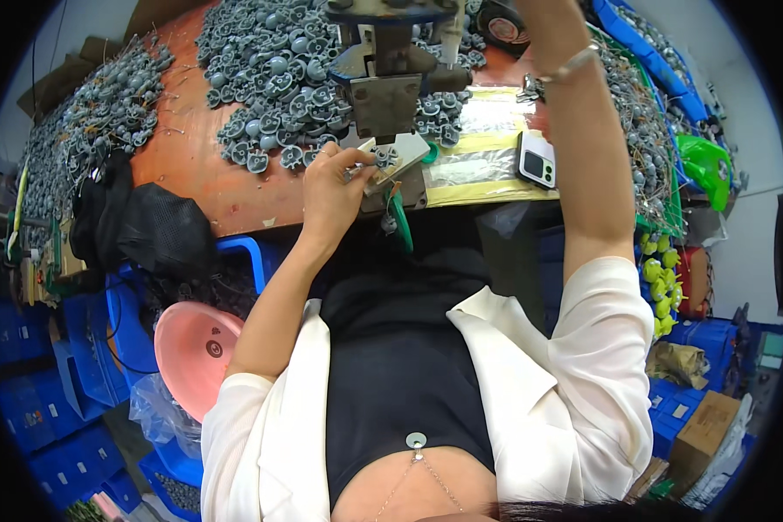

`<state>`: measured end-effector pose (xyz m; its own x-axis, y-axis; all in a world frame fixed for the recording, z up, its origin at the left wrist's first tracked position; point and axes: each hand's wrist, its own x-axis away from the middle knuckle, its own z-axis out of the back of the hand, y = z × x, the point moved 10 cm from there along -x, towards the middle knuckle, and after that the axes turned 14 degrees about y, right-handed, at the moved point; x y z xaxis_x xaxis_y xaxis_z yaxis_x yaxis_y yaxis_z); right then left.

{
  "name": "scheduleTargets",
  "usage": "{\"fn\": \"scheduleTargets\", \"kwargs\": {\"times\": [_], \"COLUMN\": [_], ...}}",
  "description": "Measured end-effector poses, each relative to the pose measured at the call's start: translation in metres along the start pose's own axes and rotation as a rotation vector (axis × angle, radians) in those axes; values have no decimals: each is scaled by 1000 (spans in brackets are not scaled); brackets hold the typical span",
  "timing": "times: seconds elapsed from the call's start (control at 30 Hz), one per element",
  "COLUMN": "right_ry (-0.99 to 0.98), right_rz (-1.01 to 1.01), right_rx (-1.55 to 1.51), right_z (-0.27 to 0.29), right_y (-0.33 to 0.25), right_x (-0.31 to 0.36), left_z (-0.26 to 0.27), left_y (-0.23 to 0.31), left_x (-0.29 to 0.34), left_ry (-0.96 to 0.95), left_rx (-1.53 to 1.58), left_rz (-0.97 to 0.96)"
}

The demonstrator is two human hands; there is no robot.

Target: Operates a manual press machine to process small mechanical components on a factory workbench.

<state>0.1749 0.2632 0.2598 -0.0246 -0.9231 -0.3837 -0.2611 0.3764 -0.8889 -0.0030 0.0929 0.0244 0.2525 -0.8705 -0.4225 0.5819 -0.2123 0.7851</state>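
Note:
My left hand [331,190] is closed in a pinch at the front of a bench press [389,104]. Its thumb and forefinger hold the edge of a small grey plastic part [386,157], which rests on a pale metal block [409,150] below the press head. Past the bracelet, my right hand [550,30] reaches up beside the press. The picture's top edge cuts it off, so its fingers do not show. A green strap or ring [399,222] hangs at the bench edge under the block.
Heaps of grey plastic parts [274,78] cover the orange bench [204,165]. Right of the press lie a yellow-edged plastic sheet [487,161] and a white phone [536,161]. A black bag [165,228] sits at the left edge, above a pink basin [191,357].

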Motion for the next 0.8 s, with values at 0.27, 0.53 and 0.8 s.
{"fn": "scheduleTargets", "kwargs": {"times": [0.27,0.53,0.8], "right_ry": [-46,-99,501], "right_rz": [575,865,1061], "right_rx": [175,461,555], "right_z": [54,30,36], "right_y": [-33,-49,-117], "right_x": [262,318,185], "left_z": [-1,-4,-12], "left_y": [-3,1,-35], "left_x": [6,33,31], "left_ry": [49,59,2], "left_rx": [45,121,183], "left_rz": [-79,-158,-67]}}
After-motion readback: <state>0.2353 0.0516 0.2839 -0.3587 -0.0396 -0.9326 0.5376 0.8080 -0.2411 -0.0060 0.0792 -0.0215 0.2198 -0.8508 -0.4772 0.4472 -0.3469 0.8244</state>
